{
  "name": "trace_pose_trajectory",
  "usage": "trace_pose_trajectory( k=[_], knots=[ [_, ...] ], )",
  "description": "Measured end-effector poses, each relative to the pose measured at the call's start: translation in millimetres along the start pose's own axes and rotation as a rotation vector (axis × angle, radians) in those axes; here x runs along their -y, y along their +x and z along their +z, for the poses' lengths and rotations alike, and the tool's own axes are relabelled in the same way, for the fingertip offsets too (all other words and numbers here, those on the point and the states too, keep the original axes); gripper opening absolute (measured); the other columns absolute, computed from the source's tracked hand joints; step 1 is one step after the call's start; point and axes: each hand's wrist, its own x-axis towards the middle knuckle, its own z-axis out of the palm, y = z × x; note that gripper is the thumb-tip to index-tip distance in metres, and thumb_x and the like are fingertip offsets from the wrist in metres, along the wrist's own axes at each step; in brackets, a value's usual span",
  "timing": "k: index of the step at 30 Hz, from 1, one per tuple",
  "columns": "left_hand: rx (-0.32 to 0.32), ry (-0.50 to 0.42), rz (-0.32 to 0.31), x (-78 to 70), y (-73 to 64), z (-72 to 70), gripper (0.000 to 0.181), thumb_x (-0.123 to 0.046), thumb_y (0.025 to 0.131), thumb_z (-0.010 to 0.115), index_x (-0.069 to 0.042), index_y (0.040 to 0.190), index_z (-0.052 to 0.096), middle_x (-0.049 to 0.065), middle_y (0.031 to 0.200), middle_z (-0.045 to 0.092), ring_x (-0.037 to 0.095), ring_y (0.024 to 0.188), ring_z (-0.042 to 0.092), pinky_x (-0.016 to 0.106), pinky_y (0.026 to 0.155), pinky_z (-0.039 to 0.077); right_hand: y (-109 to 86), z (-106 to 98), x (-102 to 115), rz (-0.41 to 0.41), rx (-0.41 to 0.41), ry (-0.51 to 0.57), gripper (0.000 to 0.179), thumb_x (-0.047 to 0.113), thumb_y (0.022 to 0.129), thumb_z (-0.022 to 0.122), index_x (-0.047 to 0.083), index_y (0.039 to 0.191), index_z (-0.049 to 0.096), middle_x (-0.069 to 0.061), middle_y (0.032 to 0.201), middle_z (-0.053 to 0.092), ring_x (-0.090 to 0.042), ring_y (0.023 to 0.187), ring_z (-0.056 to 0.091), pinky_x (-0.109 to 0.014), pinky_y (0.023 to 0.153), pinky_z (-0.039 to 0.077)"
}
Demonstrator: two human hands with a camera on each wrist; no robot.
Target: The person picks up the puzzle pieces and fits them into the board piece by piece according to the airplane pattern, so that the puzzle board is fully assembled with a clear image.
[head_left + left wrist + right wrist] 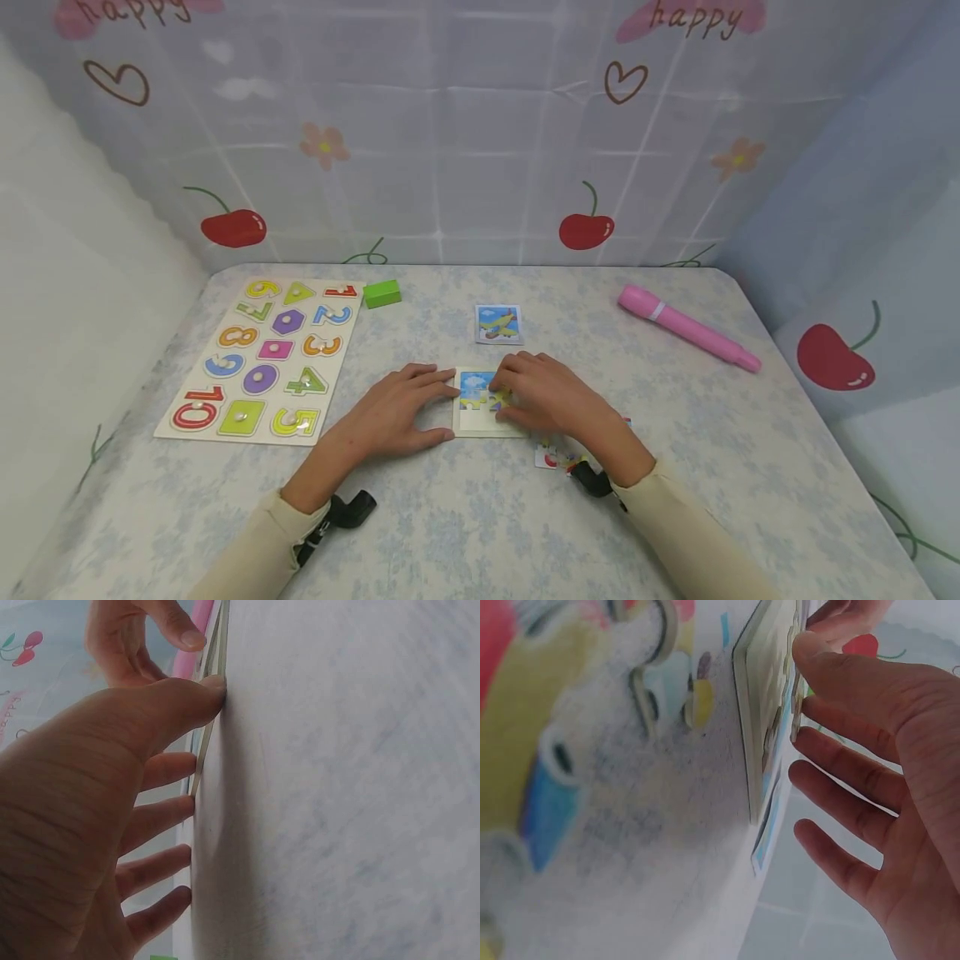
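Two cream sleeves (693, 533) lie nearest you in the head view, each with one black wrist camera (352, 508). Between your two hands sits one puzzle tray (477, 424), partly filled with sky-blue and yellow pieces (472, 385). Your left hand (393, 408) touches its left edge, fingers relaxed and spread; your right hand (547, 390) bends over its right part. Beside your right forearm you have at least two loose puzzle pieces (545, 456); the forearm hides the full count. Beyond the tray lies one airplane picture card (498, 324). Left of your left hand is one number board (348, 342) with ten numbers and five shapes; one green block (382, 293) lies by its far right corner. One pink tube (690, 327) lies well to the right on the surface (450, 533).

From the left wrist, your thumb rests at the tray's near edge, the four other fingers apart and fairly straight; your right hand shows past it.

From the right wrist, your thumb and fingers pinch one puzzle piece (796, 716) over the tray. Loose pieces loom closest, too blurred to count.
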Motion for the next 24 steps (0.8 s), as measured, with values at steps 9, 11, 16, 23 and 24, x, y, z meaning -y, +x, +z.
trace_pose_trajectory(
  k=[9,11,16,23,24],
  knots=[
    [0.01,0.001,-0.004,1.8,0.1,0.9,0.059,-0.053,0.094,0.08,-0.023,0.144,0.07,-0.002,0.164,0.052,0.028,0.15,0.047,0.055,0.116,0.046,10.0,3,3,-0.004,0.018,-0.007,0.036,0.036,0.095,0.085,0.015,0.123,0.077,-0.001,0.122,0.068,-0.024,0.119,0.064,-0.048,0.106,0.051],
    [0.006,0.002,0.0,1.7,0.5,0.9,0.059,-0.053,0.094,0.081,-0.023,0.144,0.07,-0.001,0.164,0.053,0.028,0.15,0.048,0.055,0.115,0.046,10.8,3,3,-0.004,0.017,-0.011,0.036,0.036,0.095,0.085,0.015,0.123,0.077,-0.001,0.123,0.068,-0.024,0.12,0.064,-0.048,0.106,0.051],
    [0.001,0.005,0.005,1.7,1.2,1.1,0.059,-0.053,0.094,0.081,-0.023,0.144,0.07,-0.001,0.163,0.053,0.029,0.15,0.048,0.054,0.115,0.047,12.7,4,4,-0.004,0.007,-0.011,0.035,0.037,0.095,0.086,0.015,0.121,0.077,-0.002,0.123,0.068,-0.025,0.12,0.064,-0.049,0.107,0.052],
    [-0.002,-0.007,0.005,0.9,1.0,0.5,0.059,-0.051,0.094,0.081,-0.022,0.144,0.07,0.001,0.163,0.054,0.03,0.149,0.049,0.056,0.115,0.047,13.3,5,4,-0.021,-0.008,-0.014,0.031,0.036,0.094,0.086,0.016,0.116,0.077,-0.001,0.12,0.068,-0.024,0.118,0.064,-0.048,0.102,0.054],
    [-0.003,-0.009,0.005,0.9,1.0,0.5,0.059,-0.051,0.094,0.081,-0.022,0.144,0.07,0.001,0.163,0.054,0.03,0.149,0.049,0.056,0.115,0.047,13.2,5,4,-0.021,-0.009,-0.011,0.03,0.035,0.094,0.086,0.017,0.115,0.077,-0.001,0.12,0.067,-0.024,0.117,0.064,-0.048,0.102,0.054]
  ],
)
